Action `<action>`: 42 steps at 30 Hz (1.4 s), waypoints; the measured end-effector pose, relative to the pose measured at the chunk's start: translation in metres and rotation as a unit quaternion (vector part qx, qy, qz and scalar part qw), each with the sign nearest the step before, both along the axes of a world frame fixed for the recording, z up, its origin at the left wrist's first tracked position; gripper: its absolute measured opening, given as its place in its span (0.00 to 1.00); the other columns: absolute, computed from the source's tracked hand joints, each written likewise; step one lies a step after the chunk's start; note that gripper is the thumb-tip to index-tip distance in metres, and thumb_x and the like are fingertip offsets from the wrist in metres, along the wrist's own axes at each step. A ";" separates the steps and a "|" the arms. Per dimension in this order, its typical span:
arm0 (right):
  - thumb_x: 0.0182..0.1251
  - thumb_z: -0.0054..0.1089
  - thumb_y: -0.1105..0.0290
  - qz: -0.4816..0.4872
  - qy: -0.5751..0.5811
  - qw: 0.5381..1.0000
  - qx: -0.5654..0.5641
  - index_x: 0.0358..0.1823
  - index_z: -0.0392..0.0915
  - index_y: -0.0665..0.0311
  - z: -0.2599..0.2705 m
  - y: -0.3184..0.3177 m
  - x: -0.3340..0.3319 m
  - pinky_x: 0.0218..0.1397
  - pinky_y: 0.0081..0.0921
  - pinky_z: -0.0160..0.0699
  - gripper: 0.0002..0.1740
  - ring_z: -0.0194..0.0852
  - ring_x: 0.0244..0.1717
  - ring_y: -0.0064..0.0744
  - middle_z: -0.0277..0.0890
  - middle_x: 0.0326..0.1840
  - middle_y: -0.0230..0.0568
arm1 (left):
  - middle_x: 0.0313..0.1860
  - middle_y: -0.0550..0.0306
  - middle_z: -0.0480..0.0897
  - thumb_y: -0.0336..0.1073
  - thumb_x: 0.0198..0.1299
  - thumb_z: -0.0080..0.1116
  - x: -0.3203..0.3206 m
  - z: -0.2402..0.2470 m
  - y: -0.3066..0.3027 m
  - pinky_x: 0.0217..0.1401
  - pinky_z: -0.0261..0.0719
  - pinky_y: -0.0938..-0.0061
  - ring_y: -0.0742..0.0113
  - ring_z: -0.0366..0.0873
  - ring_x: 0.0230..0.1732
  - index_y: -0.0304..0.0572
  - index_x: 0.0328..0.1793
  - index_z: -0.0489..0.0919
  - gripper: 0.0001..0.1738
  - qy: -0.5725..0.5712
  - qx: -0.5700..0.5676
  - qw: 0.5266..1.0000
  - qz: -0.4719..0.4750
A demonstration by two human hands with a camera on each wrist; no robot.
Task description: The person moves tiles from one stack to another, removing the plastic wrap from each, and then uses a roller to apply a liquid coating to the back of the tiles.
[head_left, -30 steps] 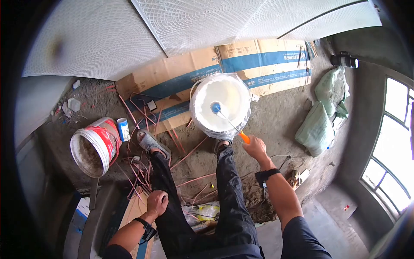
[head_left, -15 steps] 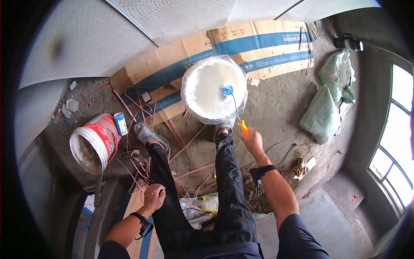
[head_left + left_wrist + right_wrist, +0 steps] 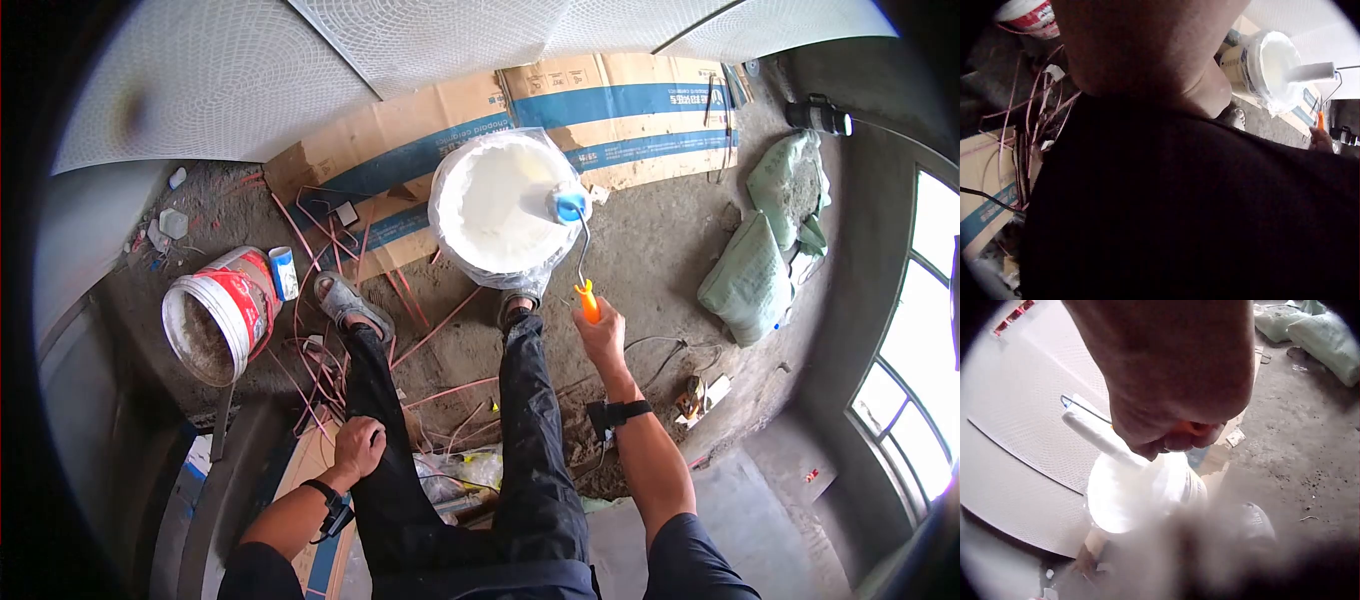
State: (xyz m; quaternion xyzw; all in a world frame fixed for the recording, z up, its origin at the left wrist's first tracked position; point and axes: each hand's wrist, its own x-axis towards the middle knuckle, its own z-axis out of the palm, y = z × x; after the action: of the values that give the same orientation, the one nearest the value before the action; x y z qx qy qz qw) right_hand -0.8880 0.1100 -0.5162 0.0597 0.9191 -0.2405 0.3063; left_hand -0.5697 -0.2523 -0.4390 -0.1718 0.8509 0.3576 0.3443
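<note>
My right hand grips the orange handle of a paint roller. The roller's white sleeve, with a blue end, is up at the right rim of a white bucket. Clear plastic film hangs round that bucket, which holds white paint. In the left wrist view the roller sleeve overlaps the bucket's mouth. My left hand rests on the left thigh with loosely curled fingers, holding nothing; its fingers are mostly hidden in the left wrist view.
A red and white bucket lies tilted at left, beside a blue and white can. Pink tubing tangles across the dirt floor near my feet. Flattened cardboard lies behind the paint bucket, below white textured panels. Green sacks sit at right.
The roller has risen out of the bucket's middle and moved right to its rim. My right hand has shifted slightly right with it. The left hand stays on the thigh.
</note>
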 end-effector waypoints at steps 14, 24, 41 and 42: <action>0.55 0.64 0.56 0.002 -0.005 0.997 0.075 0.37 0.79 0.65 -0.042 -0.018 0.022 0.43 0.48 0.75 0.18 0.80 0.40 0.59 0.80 0.34 0.58 | 0.34 0.52 0.83 0.34 0.53 0.59 0.010 -0.004 -0.005 0.45 0.77 0.58 0.49 0.80 0.41 0.44 0.33 0.80 0.04 0.046 0.008 0.999 0.006; 0.53 0.62 0.56 0.040 -0.016 0.994 0.103 0.36 0.78 0.65 -0.053 -0.029 0.012 0.43 0.49 0.75 0.19 0.79 0.41 0.59 0.80 0.33 0.57 | 0.37 0.50 0.83 0.35 0.55 0.59 0.003 0.005 -0.018 0.48 0.77 0.57 0.48 0.79 0.44 0.43 0.35 0.81 0.06 0.036 0.010 0.999 0.014; 0.57 0.59 0.56 0.033 -0.039 0.989 0.138 0.40 0.80 0.62 -0.043 -0.038 0.017 0.45 0.50 0.76 0.17 0.80 0.42 0.59 0.81 0.36 0.56 | 0.36 0.50 0.82 0.36 0.55 0.58 -0.002 0.006 -0.033 0.48 0.76 0.58 0.48 0.79 0.44 0.43 0.35 0.80 0.06 0.015 0.014 0.999 0.032; 0.55 0.61 0.57 0.026 -0.035 0.990 0.132 0.41 0.80 0.62 -0.042 -0.039 0.017 0.46 0.50 0.76 0.18 0.80 0.43 0.59 0.81 0.37 0.56 | 0.36 0.50 0.82 0.36 0.55 0.58 -0.003 0.006 -0.034 0.48 0.77 0.58 0.48 0.79 0.43 0.43 0.35 0.80 0.06 0.021 0.012 0.999 0.036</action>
State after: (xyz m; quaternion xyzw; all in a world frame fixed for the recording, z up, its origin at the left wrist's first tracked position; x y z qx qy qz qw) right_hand -0.8711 0.0712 -0.5583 0.0843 0.9327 -0.1072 0.3338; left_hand -0.5724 -0.2868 -0.4329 -0.1909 0.8470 0.3832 0.3151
